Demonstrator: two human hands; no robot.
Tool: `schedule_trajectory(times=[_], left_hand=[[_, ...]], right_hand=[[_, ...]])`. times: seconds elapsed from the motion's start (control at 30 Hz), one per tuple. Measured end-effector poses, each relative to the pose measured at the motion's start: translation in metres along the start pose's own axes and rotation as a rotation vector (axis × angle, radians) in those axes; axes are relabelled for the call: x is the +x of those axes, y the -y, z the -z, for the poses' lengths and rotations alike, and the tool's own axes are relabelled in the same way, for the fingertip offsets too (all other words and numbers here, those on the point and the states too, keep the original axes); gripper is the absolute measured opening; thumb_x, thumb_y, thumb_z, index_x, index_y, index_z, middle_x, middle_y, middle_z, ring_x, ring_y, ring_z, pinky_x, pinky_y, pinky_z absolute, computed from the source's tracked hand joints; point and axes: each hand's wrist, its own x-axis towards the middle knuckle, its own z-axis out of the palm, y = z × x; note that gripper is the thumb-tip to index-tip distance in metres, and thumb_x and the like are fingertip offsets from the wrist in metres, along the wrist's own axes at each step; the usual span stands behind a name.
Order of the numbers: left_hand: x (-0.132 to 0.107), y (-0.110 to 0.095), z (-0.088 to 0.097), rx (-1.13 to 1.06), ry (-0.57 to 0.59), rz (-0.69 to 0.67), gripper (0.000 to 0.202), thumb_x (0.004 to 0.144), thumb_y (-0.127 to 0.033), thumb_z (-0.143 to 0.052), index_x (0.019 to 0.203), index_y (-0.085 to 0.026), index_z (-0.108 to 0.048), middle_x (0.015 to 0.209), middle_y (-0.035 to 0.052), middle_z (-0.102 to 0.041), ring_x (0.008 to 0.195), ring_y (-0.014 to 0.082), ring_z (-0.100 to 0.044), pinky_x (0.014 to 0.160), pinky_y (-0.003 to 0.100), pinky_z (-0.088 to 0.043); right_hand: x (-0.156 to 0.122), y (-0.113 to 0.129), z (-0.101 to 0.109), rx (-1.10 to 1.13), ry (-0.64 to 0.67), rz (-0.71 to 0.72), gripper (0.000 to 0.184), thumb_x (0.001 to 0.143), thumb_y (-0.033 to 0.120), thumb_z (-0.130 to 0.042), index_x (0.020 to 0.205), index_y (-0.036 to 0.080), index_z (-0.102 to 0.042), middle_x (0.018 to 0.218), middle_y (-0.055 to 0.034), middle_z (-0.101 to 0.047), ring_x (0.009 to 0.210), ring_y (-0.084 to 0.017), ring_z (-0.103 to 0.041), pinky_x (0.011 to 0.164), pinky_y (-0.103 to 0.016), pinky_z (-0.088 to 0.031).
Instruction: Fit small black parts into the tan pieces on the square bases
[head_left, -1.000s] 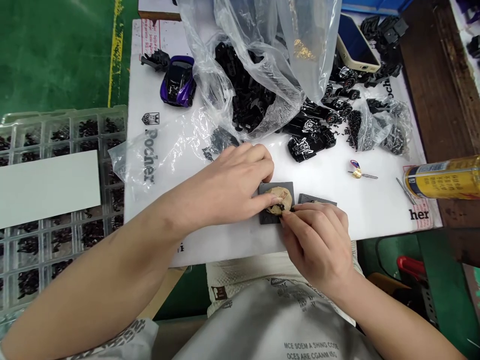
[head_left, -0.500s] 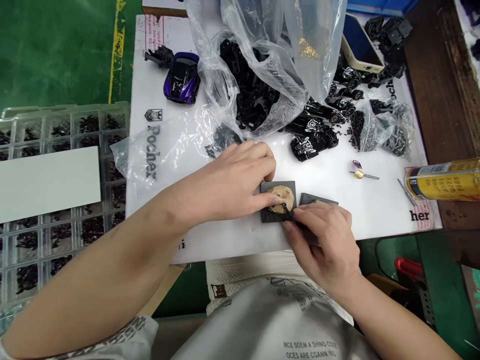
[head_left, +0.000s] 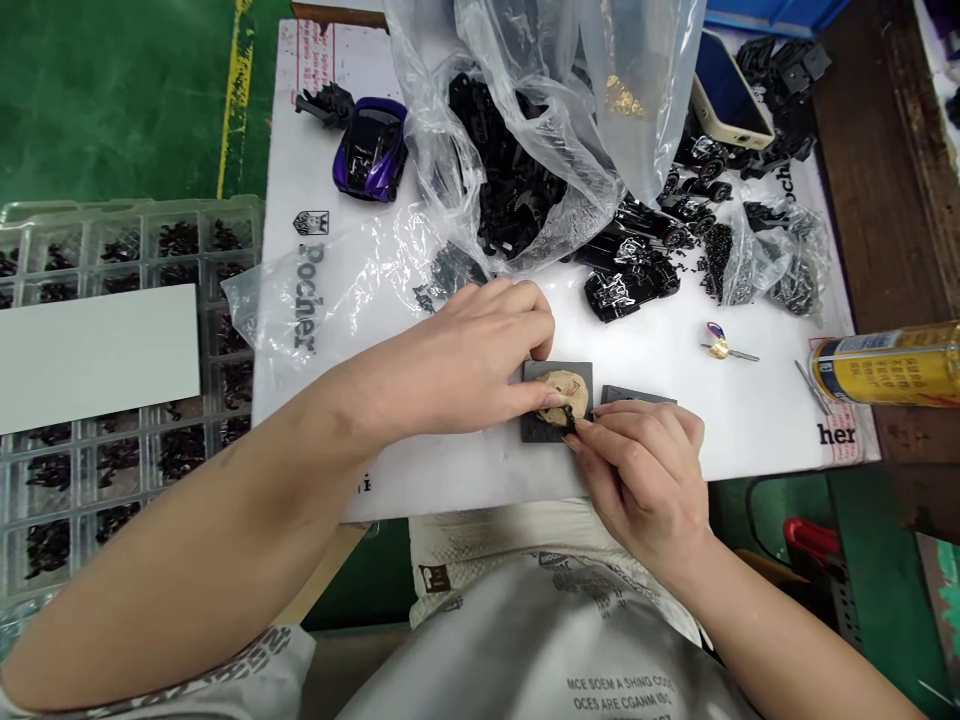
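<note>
A dark grey square block (head_left: 534, 430) lies near the table's front edge, topped by a round tan pad (head_left: 576, 384). My left hand (head_left: 487, 345) is closed at the block's left side, its fingers curled and its thumb pressing on the pad. Against the pad's lower edge sits a small black part (head_left: 569, 411), beside the left thumb tip. My right hand (head_left: 649, 470) is closed, with thumb and forefinger pinched at that part's lower end. A second grey block (head_left: 626, 393) is partly covered by the right hand.
Clear plastic bags (head_left: 551, 190) of black parts fill the back. Black toy car bodies (head_left: 626, 285), a purple toy car (head_left: 371, 150), a phone (head_left: 729, 95), a thin metal tool (head_left: 731, 352) and a yellow can (head_left: 889, 365) surround the hands. A compartment tray (head_left: 150, 215) stands left.
My right fingertips have moved slightly left and up, closer to the pad. The left hand stays on the block. The whole view has shifted a little.
</note>
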Motion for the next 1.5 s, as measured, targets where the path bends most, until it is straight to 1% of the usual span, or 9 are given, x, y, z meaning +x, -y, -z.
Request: schedule_trajectory(times=[0.27, 0.43, 0.57, 0.77, 0.9, 1.2, 1.3, 1.4, 1.5], left_hand=[[0.001, 0.000, 0.003, -0.034, 0.005, 0.003, 0.033, 0.091, -0.055, -0.065, 0.095, -0.022, -0.063, 0.125, 0.0061, -0.060, 0.121, 0.0312, -0.053, 0.106, 0.047, -0.040], [0.002, 0.001, 0.007, -0.081, 0.073, 0.047, 0.037, 0.088, -0.057, -0.069, 0.098, -0.022, -0.063, 0.130, 0.0061, -0.058, 0.126, 0.0324, -0.050, 0.107, 0.047, -0.040], [0.003, 0.002, 0.010, -0.101, 0.108, 0.055, 0.036, 0.089, -0.057, -0.069, 0.100, -0.023, -0.063, 0.132, 0.0061, -0.058, 0.129, 0.0328, -0.048, 0.107, 0.047, -0.040], [0.001, 0.003, 0.014, -0.112, 0.147, 0.070, 0.048, 0.088, -0.070, -0.068, 0.106, -0.025, -0.063, 0.136, 0.0061, -0.056, 0.129, 0.0331, -0.047, 0.101, 0.044, -0.043], [0.001, 0.000, 0.017, -0.118, 0.179, 0.101, 0.052, 0.081, -0.069, -0.077, 0.106, -0.025, -0.063, 0.137, 0.0049, -0.055, 0.133, 0.0337, -0.044, 0.103, 0.043, -0.042], [0.009, -0.001, 0.013, -0.123, 0.139, 0.131, 0.052, 0.080, -0.069, -0.076, 0.099, -0.023, -0.063, 0.127, 0.0045, -0.056, 0.123, 0.0299, -0.049, 0.102, 0.041, -0.042], [0.007, -0.001, 0.016, -0.101, 0.146, 0.093, 0.055, 0.079, -0.068, -0.077, 0.108, -0.023, -0.064, 0.130, 0.0054, -0.056, 0.126, 0.0302, -0.048, 0.107, 0.041, -0.040], [0.002, 0.000, 0.018, -0.071, 0.157, 0.035, 0.073, 0.074, -0.069, -0.081, 0.128, -0.025, -0.061, 0.137, 0.0071, -0.055, 0.134, 0.0321, -0.045, 0.111, 0.042, -0.037], [-0.003, -0.002, 0.016, -0.014, 0.145, -0.024, 0.079, 0.072, -0.071, -0.082, 0.132, -0.025, -0.060, 0.139, 0.0084, -0.054, 0.136, 0.0338, -0.044, 0.114, 0.044, -0.035]], right_hand=[[-0.002, -0.010, 0.012, -0.021, -0.011, -0.014, 0.021, 0.098, 0.019, -0.071, 0.118, 0.019, -0.063, 0.097, -0.0060, -0.071, 0.098, -0.024, -0.071, 0.085, -0.040, -0.047], [-0.011, -0.052, 0.026, -0.110, -0.198, -0.104, 0.026, 0.097, 0.026, -0.071, 0.122, 0.020, -0.067, 0.108, -0.0112, -0.071, 0.106, -0.031, -0.071, 0.094, -0.049, -0.050], [-0.018, -0.069, 0.024, -0.018, -0.294, -0.175, 0.025, 0.101, 0.027, -0.063, 0.124, 0.020, -0.069, 0.111, -0.0141, -0.071, 0.108, -0.034, -0.070, 0.093, -0.057, -0.053], [-0.018, -0.065, 0.025, 0.055, -0.242, -0.198, 0.026, 0.102, 0.024, -0.058, 0.125, 0.023, -0.070, 0.106, -0.0141, -0.070, 0.108, -0.036, -0.069, 0.094, -0.061, -0.052], [-0.017, -0.066, 0.026, 0.051, -0.246, -0.181, 0.023, 0.099, 0.024, -0.062, 0.120, 0.020, -0.070, 0.106, -0.0136, -0.070, 0.105, -0.034, -0.069, 0.094, -0.057, -0.051], [-0.012, -0.069, 0.024, 0.003, -0.251, -0.161, 0.016, 0.099, 0.023, -0.063, 0.114, 0.022, -0.068, 0.103, -0.0093, -0.072, 0.101, -0.029, -0.070, 0.094, -0.049, -0.051], [-0.011, -0.068, 0.026, -0.028, -0.259, -0.103, 0.018, 0.098, 0.023, -0.064, 0.115, 0.021, -0.065, 0.104, -0.0094, -0.072, 0.100, -0.028, -0.070, 0.096, -0.049, -0.048], [-0.010, -0.054, 0.026, -0.052, -0.220, 0.027, 0.020, 0.098, 0.025, -0.066, 0.117, 0.019, -0.063, 0.101, -0.0079, -0.073, 0.101, -0.028, -0.070, 0.095, -0.047, -0.047], [-0.006, -0.028, 0.020, -0.040, -0.064, 0.084, 0.021, 0.100, 0.025, -0.066, 0.119, 0.018, -0.062, 0.108, -0.0088, -0.073, 0.105, -0.026, -0.067, 0.088, -0.041, -0.047]])
